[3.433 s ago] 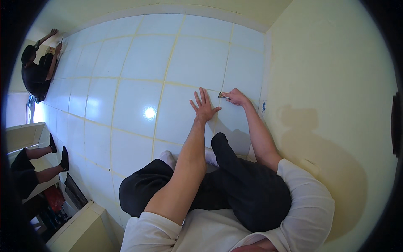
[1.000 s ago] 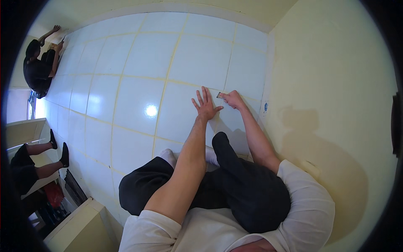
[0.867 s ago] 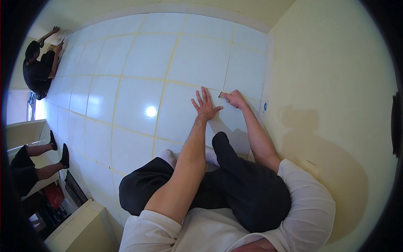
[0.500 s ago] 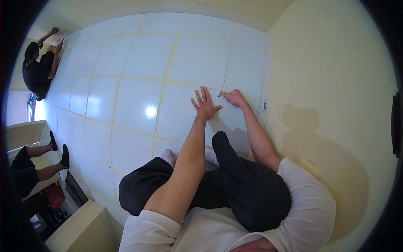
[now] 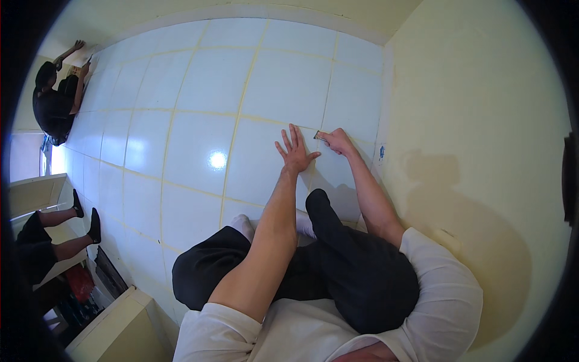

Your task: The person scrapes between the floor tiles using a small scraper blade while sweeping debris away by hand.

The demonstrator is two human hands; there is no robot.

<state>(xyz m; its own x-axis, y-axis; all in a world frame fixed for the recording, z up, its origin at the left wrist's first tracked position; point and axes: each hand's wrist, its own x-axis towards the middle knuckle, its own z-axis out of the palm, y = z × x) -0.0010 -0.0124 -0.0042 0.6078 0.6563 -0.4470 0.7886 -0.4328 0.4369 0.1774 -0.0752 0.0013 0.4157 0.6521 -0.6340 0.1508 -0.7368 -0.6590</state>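
My left hand (image 5: 296,155) lies flat on a glossy white floor tile (image 5: 259,163), fingers spread and holding nothing. To its right, my right hand (image 5: 336,141) is closed around a small flat scraper-like tool (image 5: 319,136). The tool's dark edge meets the floor at a joint between tiles, close to where yellowish joint lines cross. My fingers cover most of the tool, so its full shape is hidden.
A cream wall (image 5: 476,108) rises close on my right, with a small blue mark (image 5: 382,151) near its base. Another person (image 5: 55,99) crouches at the far left by the wall. Another person's legs (image 5: 66,242) show at the left, near a cream cabinet-like block (image 5: 117,329).
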